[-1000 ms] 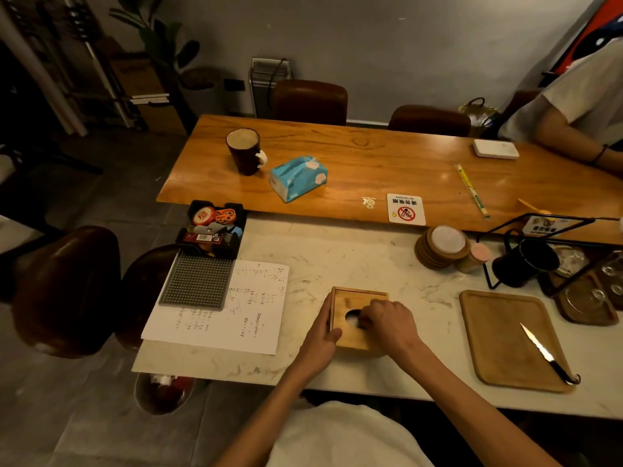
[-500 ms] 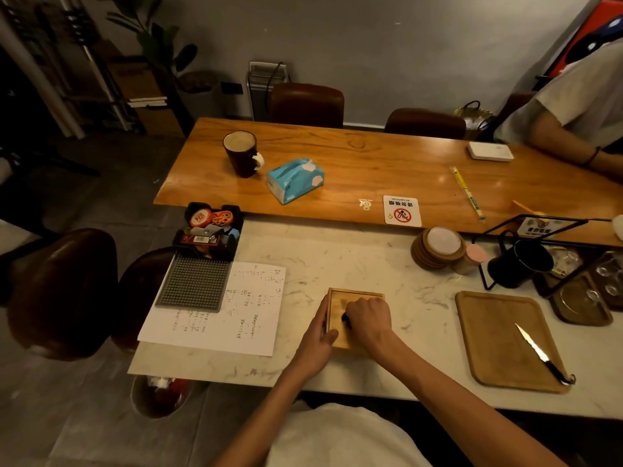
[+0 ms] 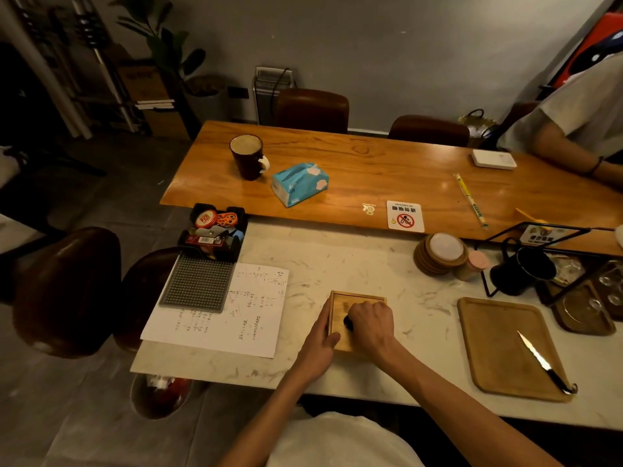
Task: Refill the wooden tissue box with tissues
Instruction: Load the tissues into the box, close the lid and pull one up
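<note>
A square wooden tissue box [image 3: 345, 310] sits on the white marble table [image 3: 337, 264] right in front of me. My left hand [image 3: 320, 342] presses against its left side. My right hand [image 3: 371, 323] lies on the lid, fingers curled into the round dark opening, which is mostly covered. No tissue shows in the opening. A blue soft pack of tissues [image 3: 299, 183] lies on the far wooden table [image 3: 371, 170], out of both hands' reach.
A handwritten sheet [image 3: 236, 315] and a grey studded mat [image 3: 199, 284] lie to the left. To the right are a wooden tray [image 3: 499, 345] with a knife [image 3: 542, 362], stacked coasters [image 3: 440, 252], a black mug [image 3: 524, 271]. A dark mug [image 3: 247, 156] stands by the tissue pack. Another person's arm [image 3: 573, 143] rests far right.
My right hand slid left over the lid and its fingers curled deeper into the opening, hiding most of it. The left hand stayed at the box's left side.
</note>
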`<action>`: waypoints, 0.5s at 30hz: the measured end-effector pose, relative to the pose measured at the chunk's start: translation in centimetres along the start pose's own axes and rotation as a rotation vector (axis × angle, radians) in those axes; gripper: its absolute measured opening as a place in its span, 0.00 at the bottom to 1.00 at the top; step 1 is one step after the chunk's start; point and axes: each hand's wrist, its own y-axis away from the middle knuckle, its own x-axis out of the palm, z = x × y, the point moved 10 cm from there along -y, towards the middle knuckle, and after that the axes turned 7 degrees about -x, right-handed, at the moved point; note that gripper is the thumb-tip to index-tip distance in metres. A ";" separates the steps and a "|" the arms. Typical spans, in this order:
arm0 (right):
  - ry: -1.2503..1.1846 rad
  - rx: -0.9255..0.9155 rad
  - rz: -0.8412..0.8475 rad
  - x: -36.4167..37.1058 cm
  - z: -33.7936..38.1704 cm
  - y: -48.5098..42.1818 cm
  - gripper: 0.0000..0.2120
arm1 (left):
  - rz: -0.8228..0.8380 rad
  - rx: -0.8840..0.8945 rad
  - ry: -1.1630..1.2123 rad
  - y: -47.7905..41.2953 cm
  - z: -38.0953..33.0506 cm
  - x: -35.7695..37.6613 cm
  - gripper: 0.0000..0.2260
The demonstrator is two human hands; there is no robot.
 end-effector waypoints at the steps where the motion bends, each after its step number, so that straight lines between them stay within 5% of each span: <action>1: 0.011 0.014 0.014 0.1 0.0 0.0 0.12 | -0.003 0.000 -0.007 0.0 0.1 0.0 0.29; 15: 0.100 -0.003 0.042 -0.5 0.5 -0.3 0.13 | -0.058 0.004 -0.047 -0.5 1.4 0.1 0.28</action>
